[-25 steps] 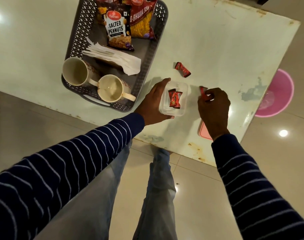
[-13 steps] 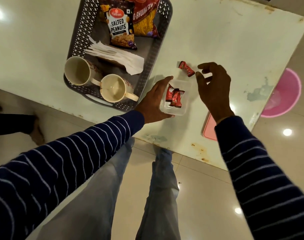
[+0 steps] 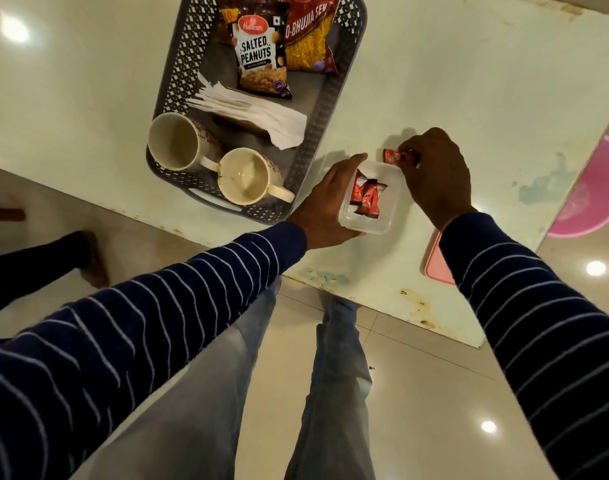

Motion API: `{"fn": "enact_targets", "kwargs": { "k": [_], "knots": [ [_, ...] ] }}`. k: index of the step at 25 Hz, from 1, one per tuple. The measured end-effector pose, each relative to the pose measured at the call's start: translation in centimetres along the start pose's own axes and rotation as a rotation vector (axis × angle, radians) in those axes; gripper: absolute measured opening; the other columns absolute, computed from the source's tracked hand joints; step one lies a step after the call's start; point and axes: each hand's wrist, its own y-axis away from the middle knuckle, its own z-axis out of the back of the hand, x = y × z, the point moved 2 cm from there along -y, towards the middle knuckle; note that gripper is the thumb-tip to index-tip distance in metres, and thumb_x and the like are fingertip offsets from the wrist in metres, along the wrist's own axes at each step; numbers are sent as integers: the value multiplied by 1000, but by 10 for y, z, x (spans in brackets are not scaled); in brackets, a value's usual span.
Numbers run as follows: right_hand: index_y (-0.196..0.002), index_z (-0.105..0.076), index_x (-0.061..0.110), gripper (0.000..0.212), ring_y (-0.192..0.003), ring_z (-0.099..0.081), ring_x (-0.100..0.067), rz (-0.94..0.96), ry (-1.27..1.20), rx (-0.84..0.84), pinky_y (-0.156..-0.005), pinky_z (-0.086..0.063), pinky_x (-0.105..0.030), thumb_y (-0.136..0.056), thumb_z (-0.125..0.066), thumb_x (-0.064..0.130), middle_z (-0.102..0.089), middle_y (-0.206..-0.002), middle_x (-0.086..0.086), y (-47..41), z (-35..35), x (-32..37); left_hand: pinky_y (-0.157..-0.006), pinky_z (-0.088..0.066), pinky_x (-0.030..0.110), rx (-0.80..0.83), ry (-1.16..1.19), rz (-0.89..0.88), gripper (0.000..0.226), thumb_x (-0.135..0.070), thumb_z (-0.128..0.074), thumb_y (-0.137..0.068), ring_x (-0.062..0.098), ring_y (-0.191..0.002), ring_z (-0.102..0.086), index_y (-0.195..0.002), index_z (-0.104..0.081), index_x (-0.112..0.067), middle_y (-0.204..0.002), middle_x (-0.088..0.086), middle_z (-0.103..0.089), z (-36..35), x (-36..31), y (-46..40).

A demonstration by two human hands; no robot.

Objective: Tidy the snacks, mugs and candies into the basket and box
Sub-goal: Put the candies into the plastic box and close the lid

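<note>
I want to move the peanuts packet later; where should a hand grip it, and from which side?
Pinch the salted peanuts packet at its lower sealed edge, coming from the basket's near side: it lies flat, overlapping the red packet above.

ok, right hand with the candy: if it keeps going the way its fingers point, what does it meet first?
The right hand pinches a red candy, fingers pointing left toward the clear box. Straight on, it likely meets the box's far rim, then the left hand steadying it. Its height above the rim is unclear.

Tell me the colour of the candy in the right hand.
Red wrapper, seen in the head view: candy pinched by the right hand.
</note>
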Motion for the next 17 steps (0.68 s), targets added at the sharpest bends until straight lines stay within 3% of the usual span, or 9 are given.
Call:
{"fn": "enact_targets", "kwargs": {
  "k": [2,4,6,9,11,13,15,17],
  "knots": [
    [-104,-68,10,18,-91,-61,-24,-125,-165,-163,-80,-53,-37,-92,-62,22,-61,-104,-11,15,10,-4,-103,-36,21,2,0,-1,112,-36,-88,-65,8,-130,-34,-150,-20,-12,-149,9,-34,1,0,-1],
    [-103,-68,9,19,-82,-62,-18,-163,-313,-306,-76,-54,-24,-90,-66,22,-63,-100,-10,38,19,5,-104,-37,24,6,10,8,112,-35,-88,-66,13,-133,-36,-151,-19,-14,-149,8,-33,0,-1,-4],
    [-103,-68,9,21,-77,-62,-14,-124,-401,-316,-68,-48,-9,-88,-70,24,-63,-99,-7,63,19,24,-105,-37,28,10,13,21,113,-36,-88,-66,18,-136,-37,-151,-17,-18,-151,6,-31,-2,-2,-8],
    [-111,-66,16,34,-80,-59,-6,-163,-480,-317,-64,-44,-5,-84,-75,35,-60,-106,2,92,13,32,-108,-41,36,30,4,22,112,-40,-87,-67,22,-137,-38,-151,-15,-22,-152,5,-31,-7,-8,-15],
    [-117,-64,19,43,-89,-60,-11,-332,-526,-424,-71,-47,-10,-83,-72,44,-59,-113,2,105,13,14,-106,-46,42,44,31,30,113,-40,-87,-66,21,-136,-40,-151,-15,-22,-151,3,-32,-8,-11,-18],
    [-127,-57,20,58,-109,-56,-21,-564,-381,-462,-89,-50,-28,-80,-70,52,-54,-125,-2,119,11,-15,-106,-46,42,43,41,31,116,-39,-89,-64,20,-136,-39,-151,-15,-21,-151,3,-31,-8,-12,-20],
    [-138,-43,22,81,-124,-46,-32,-766,-201,-320,-97,-47,-50,-73,-72,61,-43,-140,-7,138,2,-40,-108,-45,43,53,31,29,118,-39,-89,-63,21,-137,-37,-151,-14,-20,-151,4,-29,-10,-13,-22],
    [-142,-33,26,95,-128,-41,-39,-781,-151,-167,-97,-46,-57,-67,-75,64,-35,-145,-9,151,-8,-50,-108,-44,46,64,7,30,115,-40,-88,-65,23,-137,-37,-152,-14,-20,-152,5,-29,-13,-14,-25]
  ]
}}
